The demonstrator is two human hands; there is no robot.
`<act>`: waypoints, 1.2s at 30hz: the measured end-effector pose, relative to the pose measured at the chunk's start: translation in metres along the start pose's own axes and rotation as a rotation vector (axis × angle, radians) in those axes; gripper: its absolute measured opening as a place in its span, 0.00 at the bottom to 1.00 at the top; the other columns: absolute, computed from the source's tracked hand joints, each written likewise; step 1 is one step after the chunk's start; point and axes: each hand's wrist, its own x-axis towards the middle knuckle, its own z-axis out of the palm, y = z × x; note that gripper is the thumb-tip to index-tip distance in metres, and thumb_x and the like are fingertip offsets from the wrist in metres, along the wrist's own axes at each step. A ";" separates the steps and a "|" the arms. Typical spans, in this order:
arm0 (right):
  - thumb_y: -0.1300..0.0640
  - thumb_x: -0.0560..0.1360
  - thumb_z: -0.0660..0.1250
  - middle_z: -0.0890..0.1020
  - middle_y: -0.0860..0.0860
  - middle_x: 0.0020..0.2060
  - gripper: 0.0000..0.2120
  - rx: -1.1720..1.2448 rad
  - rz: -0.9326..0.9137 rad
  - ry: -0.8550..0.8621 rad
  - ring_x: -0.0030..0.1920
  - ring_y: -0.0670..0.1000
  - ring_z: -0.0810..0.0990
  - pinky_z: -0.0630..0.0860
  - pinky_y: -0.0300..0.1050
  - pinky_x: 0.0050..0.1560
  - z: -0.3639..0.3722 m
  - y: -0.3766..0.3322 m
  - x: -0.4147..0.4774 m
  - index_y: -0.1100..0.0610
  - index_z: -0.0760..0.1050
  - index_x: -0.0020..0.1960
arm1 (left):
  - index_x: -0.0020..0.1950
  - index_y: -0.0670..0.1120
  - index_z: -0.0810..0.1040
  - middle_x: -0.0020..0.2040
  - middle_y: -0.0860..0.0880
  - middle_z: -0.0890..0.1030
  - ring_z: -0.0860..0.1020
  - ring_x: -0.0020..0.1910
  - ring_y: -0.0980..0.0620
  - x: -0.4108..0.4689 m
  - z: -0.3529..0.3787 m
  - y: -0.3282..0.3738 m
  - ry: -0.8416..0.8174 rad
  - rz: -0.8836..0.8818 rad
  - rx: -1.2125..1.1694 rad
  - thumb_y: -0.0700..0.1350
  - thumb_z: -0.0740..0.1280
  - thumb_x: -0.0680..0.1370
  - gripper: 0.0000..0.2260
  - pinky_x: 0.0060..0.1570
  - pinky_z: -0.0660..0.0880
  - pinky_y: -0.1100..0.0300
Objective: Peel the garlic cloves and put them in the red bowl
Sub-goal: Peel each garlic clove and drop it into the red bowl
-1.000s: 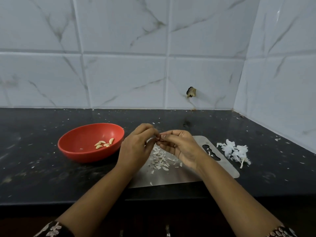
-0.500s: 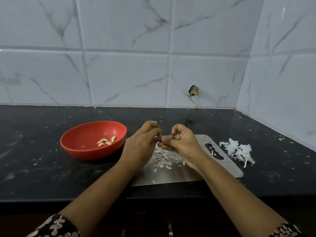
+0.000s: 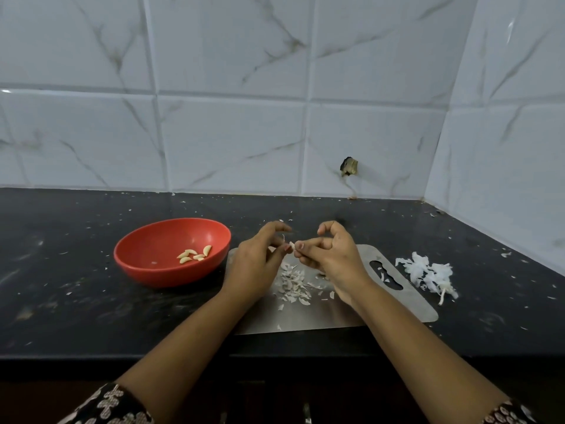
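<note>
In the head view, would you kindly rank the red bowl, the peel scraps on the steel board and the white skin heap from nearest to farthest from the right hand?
1. Peel scraps: on the steel board, just below-left of the right hand.
2. White skin heap: on the counter, right of the board.
3. Red bowl: far left, beyond the left hand.

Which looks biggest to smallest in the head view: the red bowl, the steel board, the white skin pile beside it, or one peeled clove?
1. steel board, though partly hidden
2. red bowl
3. white skin pile
4. peeled clove
All lie at similar depth, so nearness hardly skews this.
</note>
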 end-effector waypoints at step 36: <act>0.63 0.79 0.63 0.80 0.50 0.40 0.05 -0.482 -0.344 -0.086 0.41 0.43 0.81 0.76 0.39 0.42 0.001 0.020 0.005 0.54 0.71 0.50 | 0.42 0.36 0.73 0.30 0.52 0.69 0.67 0.27 0.61 -0.003 0.000 0.018 -0.077 -0.136 -0.280 0.40 0.58 0.82 0.12 0.31 0.66 0.64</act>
